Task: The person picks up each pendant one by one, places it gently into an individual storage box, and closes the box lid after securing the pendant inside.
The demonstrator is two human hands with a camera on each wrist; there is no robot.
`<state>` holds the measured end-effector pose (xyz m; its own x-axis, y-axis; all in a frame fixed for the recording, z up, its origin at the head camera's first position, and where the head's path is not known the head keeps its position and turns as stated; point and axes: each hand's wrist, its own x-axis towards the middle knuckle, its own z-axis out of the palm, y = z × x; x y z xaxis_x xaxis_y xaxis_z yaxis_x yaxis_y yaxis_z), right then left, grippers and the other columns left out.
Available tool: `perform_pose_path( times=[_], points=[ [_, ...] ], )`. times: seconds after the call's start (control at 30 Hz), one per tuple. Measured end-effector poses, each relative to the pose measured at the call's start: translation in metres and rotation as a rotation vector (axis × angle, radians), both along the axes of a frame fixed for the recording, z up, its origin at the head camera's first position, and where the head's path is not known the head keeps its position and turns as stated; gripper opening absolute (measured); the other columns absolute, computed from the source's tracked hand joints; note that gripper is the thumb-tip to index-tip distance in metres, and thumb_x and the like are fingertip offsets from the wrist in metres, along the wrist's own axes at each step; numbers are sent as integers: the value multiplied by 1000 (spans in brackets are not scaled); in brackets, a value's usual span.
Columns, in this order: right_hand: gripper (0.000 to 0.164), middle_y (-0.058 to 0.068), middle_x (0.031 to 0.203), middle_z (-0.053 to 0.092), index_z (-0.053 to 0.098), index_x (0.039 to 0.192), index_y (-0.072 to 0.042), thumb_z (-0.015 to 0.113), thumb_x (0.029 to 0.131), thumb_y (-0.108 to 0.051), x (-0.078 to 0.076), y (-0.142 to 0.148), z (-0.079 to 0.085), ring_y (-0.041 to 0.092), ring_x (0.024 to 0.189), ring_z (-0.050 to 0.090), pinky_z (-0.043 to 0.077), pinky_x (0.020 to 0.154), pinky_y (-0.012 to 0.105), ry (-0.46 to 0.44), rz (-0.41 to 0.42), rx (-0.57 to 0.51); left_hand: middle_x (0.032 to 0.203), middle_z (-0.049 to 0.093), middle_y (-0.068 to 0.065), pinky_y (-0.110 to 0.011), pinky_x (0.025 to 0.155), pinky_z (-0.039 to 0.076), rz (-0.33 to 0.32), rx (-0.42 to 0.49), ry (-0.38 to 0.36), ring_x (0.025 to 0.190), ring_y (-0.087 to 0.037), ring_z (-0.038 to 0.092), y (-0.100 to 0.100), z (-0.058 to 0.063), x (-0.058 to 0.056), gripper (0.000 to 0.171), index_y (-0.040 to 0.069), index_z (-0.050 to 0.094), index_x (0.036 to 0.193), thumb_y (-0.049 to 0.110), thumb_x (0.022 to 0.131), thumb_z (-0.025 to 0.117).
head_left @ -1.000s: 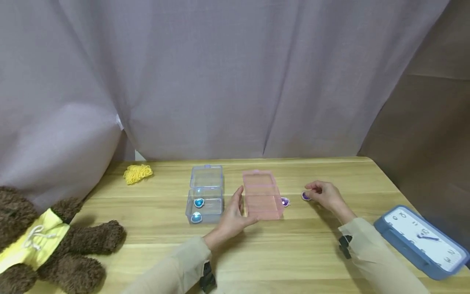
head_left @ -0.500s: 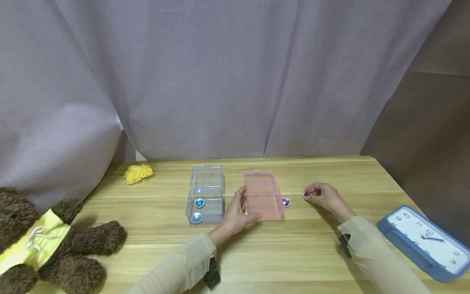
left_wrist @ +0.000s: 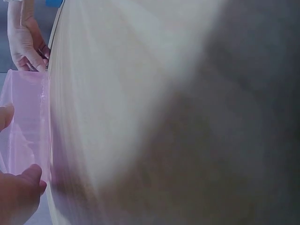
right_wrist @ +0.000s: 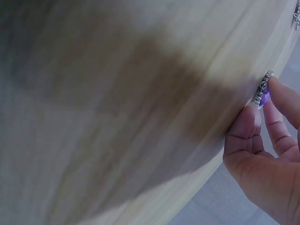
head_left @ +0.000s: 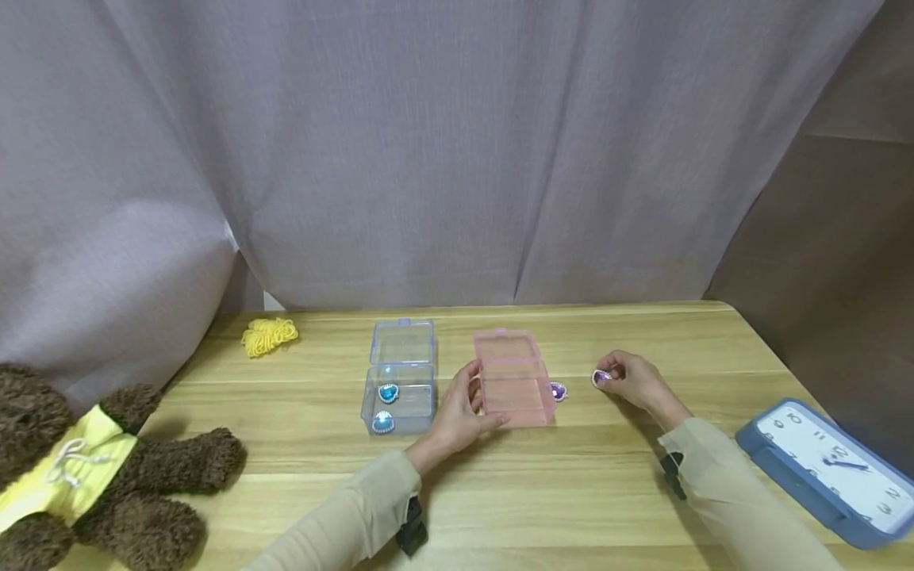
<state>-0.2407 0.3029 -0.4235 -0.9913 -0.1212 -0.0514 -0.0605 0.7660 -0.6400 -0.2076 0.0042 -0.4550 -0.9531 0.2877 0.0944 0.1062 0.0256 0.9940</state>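
Observation:
In the head view my left hand (head_left: 455,411) grips the left side of a see-through pink plastic box (head_left: 516,396), its thumb at the front corner. The box's lid (head_left: 507,346) is folded back. My right hand (head_left: 635,382) pinches a purple gem (head_left: 601,378) with a silver beaded edge between thumb and fingertips. In the right wrist view that gem (right_wrist: 263,91) is tilted up on its edge, close over the wooden table. A second purple gem (head_left: 558,392) lies against the pink box's right side.
Left of the pink box stands a clear blue box (head_left: 421,424), lid back, with blue gems (head_left: 388,393) in it. A yellow string bundle (head_left: 269,337) lies at the back left. A brown teddy bear (head_left: 171,464) is at left, a blue clock (head_left: 831,472) at right.
My right fingers have closed on the purple gem and tipped it up. My left fingers have drawn in against the pink box's side.

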Motion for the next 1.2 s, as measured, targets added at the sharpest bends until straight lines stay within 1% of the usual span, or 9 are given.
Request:
perform_pose_path(
  times=[0.17,0.4,0.47,0.6,0.77,0.87,0.97,1.03,1.2],
  points=[
    [26,13,87,60,60,104,6,71,84,-5,-1,1,0,18,81,52,42,67,23,8,13,12,153,30,-27,-44,118,39,6,-7,-16,140,-42,38,0,1,0,93,-9,23,148,-17,71,75],
    [26,3,78,51,56,101,6,72,82,-3,0,3,-1,14,73,46,40,60,21,-23,25,-51,152,30,-28,-45,117,40,7,-12,-18,139,-43,39,0,0,0,93,-10,24,148,-18,70,74],
    [25,2,76,50,55,100,7,72,83,-3,0,4,1,11,69,46,42,56,19,-28,32,-81,152,30,-28,-45,117,40,11,-23,-15,139,-43,40,-1,0,0,92,-9,25,147,-18,70,74],
    [24,2,75,57,55,102,13,69,86,0,-2,1,9,3,64,51,52,53,17,-17,73,-186,152,31,-28,-44,116,41,10,-41,-8,139,-43,40,-2,-1,-1,92,-9,25,147,-17,71,75],
    [25,1,78,61,58,106,15,67,86,2,-5,-25,31,1,66,54,57,58,19,-11,195,-307,151,31,-28,-43,115,43,5,-26,-19,138,-43,41,-4,1,-1,93,-9,24,148,-18,70,74],
    [26,0,80,60,60,106,13,68,85,1,-6,-52,40,3,70,54,55,61,18,-41,284,-326,151,31,-29,-42,114,44,0,-17,-24,138,-43,41,-4,3,-2,94,-8,23,148,-18,70,74],
    [25,1,82,61,61,105,10,69,84,-1,-8,-77,41,5,73,55,52,63,17,-82,378,-327,153,29,-28,-43,115,43,-9,-24,-14,139,-43,39,-3,3,-2,94,-9,22,149,-18,71,74],
    [24,5,83,63,62,104,10,70,83,0,-10,-90,38,5,73,55,51,64,16,-102,437,-317,155,28,-27,-42,116,41,-7,-50,-9,140,-43,38,-3,3,-1,94,-8,23,149,-16,71,74],
    [15,17,80,64,63,95,10,69,82,6,-12,-113,28,3,69,54,50,62,13,-102,599,-277,158,27,-22,-37,116,41,1,-122,-8,142,-39,38,-4,3,2,93,-4,25,150,-9,73,77]
  ],
)
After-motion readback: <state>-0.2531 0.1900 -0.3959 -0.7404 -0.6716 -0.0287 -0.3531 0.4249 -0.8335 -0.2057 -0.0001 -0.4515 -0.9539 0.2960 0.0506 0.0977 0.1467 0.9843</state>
